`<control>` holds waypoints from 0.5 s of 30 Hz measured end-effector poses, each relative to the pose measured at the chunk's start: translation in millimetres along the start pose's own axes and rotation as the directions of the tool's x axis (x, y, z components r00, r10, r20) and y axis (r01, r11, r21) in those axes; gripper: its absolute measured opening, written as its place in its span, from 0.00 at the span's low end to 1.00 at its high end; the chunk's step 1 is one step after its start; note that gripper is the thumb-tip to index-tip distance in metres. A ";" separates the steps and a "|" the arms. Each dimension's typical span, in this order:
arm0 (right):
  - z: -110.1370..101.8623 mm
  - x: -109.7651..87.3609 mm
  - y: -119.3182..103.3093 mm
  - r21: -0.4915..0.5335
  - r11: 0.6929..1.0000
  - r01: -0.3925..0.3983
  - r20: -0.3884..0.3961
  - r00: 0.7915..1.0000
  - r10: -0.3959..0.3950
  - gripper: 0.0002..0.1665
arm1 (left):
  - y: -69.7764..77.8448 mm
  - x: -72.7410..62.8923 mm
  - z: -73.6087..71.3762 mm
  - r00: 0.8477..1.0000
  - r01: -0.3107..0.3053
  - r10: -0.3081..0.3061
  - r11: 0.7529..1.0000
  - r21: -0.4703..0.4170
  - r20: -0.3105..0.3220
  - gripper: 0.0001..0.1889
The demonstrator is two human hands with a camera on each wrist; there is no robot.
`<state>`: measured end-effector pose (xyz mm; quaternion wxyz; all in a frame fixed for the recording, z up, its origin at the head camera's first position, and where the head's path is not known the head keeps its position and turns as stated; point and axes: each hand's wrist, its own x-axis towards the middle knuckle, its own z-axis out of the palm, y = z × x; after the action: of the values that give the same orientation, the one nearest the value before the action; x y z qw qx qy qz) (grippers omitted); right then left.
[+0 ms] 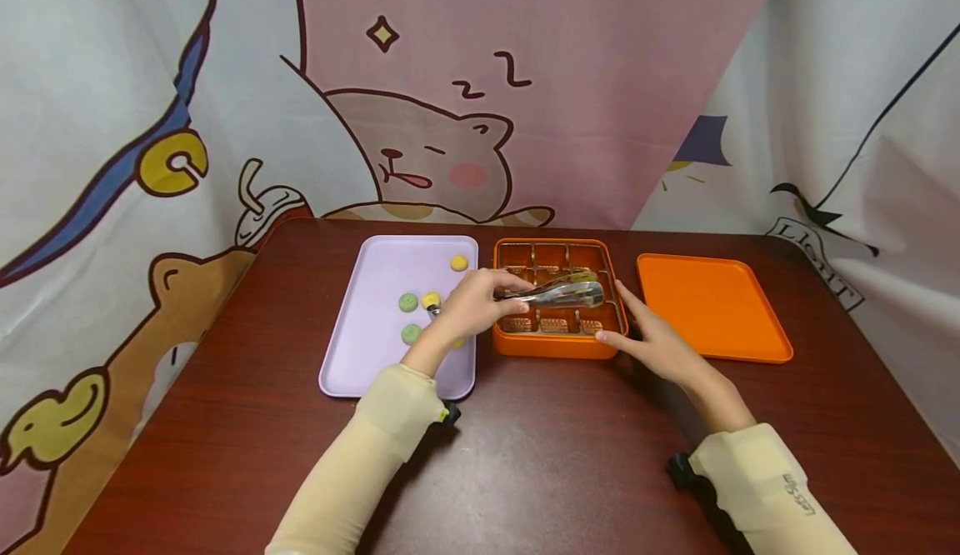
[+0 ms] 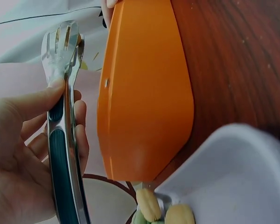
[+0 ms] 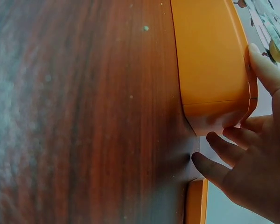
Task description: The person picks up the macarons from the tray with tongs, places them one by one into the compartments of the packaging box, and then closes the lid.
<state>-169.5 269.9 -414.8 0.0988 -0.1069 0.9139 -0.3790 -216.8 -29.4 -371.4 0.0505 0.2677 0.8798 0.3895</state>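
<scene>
Left hand (image 1: 480, 301) clamps tongs (image 1: 567, 295) between thumb and curled fingers, tong tips extending past them above the orange box (image 1: 555, 347). Right hand (image 1: 658, 342), fingers spread, touches the box's right side.

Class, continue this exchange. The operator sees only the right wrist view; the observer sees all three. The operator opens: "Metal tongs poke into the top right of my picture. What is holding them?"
Observer: The left hand grips the tongs.
Operator: I see the orange box only from outside. What is its inside like?
Observer: The head view shows it divided into several compartments.
Operator: And what lies on the table to the left of the box?
Observer: A lilac tray with green pieces and yellow pieces on it.
</scene>
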 end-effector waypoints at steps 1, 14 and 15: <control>-0.1 -0.1 0.2 -0.002 1.000 0.000 0.000 1.000 0.000 0.57 | 1.3 0.7 1.3 1.000 0.006 -0.006 1.000 0.007 0.001 0.16; -0.3 0.2 -0.1 -0.023 1.000 -0.008 -0.001 1.000 0.008 0.57 | 5.0 6.4 21.7 1.000 0.018 -0.018 0.994 0.103 0.000 0.17; -0.5 0.2 -0.1 -0.023 1.000 -0.008 0.001 1.000 0.009 0.57 | 5.2 6.4 22.5 1.000 0.023 -0.023 0.994 0.111 -0.003 0.17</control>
<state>-169.9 270.1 -414.5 0.0998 -0.1045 0.9186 -0.3678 -213.3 -8.4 -382.5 0.0391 0.2597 0.9031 0.3399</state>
